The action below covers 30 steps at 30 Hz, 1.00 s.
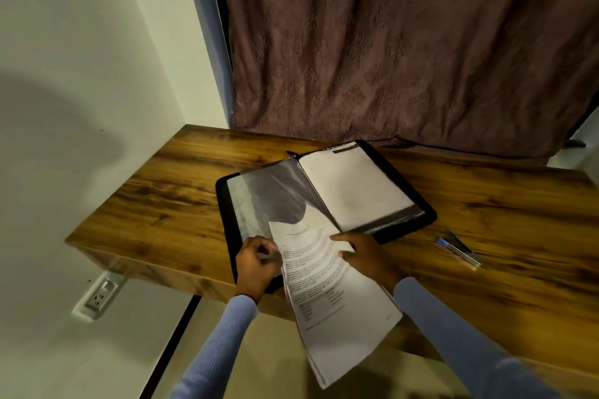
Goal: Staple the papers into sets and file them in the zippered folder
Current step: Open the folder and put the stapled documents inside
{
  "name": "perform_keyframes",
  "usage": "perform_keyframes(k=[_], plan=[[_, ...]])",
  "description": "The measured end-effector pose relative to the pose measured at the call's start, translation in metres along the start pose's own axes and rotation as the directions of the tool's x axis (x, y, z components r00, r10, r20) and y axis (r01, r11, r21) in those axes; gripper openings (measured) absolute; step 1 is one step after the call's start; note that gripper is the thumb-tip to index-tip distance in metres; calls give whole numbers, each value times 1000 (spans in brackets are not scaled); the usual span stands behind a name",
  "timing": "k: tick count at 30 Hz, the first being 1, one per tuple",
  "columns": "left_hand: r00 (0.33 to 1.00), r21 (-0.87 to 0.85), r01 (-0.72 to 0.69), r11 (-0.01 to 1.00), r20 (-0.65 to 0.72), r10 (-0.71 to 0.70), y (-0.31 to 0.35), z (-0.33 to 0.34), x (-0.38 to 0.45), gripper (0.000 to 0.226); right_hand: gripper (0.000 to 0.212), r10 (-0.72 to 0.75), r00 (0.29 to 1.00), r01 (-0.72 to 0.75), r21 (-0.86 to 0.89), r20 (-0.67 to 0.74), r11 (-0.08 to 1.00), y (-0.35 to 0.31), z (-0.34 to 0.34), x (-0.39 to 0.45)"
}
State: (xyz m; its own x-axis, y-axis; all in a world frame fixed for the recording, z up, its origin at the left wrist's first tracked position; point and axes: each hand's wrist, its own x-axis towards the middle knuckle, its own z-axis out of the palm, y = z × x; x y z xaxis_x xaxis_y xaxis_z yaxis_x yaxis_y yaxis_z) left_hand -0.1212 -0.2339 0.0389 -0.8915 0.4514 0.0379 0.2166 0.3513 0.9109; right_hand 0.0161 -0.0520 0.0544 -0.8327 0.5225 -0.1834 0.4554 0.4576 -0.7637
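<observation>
While the black zippered folder (324, 191) lies open at the centre of the frame on the wooden desk (155, 191), a set of printed papers (327, 288) slants from the folder's lower edge down over the desk's near side toward the bottom of the frame. Its top end sits partly under a clear sleeve (269, 194) on the folder's left half. The left hand (257, 264) has its fingers curled, pinching the left edge of the papers where the sleeve ends. The right hand (366, 256) rests on the papers' right edge with its forefinger stretched out along the sheet. White pages fill the folder's right half. A stapler (458, 248) lies on the desk at the right, well apart from the folder. A brown curtain (405, 42) hangs across the upper frame, and a wall socket (99, 296) shows at lower left.
</observation>
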Motion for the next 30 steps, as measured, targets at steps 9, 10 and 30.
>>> perform_keyframes(k=[9, 10, 30], plan=[[921, -303, 389, 870, 132, -366, 32, 12, 18, 28, 42, 54, 998, -59, 148, 35, 987, 16, -4, -3], [921, -297, 389, 872, 116, -372, 29, 14, 19, 22, 42, 61, 998, -64, 141, 30, 988, 15, -3, -3], [824, -309, 567, 764, 181, -538, -28, 0, 29, 26, 53, 219, 975, -216, 72, -41, 974, 39, 9, -64]])
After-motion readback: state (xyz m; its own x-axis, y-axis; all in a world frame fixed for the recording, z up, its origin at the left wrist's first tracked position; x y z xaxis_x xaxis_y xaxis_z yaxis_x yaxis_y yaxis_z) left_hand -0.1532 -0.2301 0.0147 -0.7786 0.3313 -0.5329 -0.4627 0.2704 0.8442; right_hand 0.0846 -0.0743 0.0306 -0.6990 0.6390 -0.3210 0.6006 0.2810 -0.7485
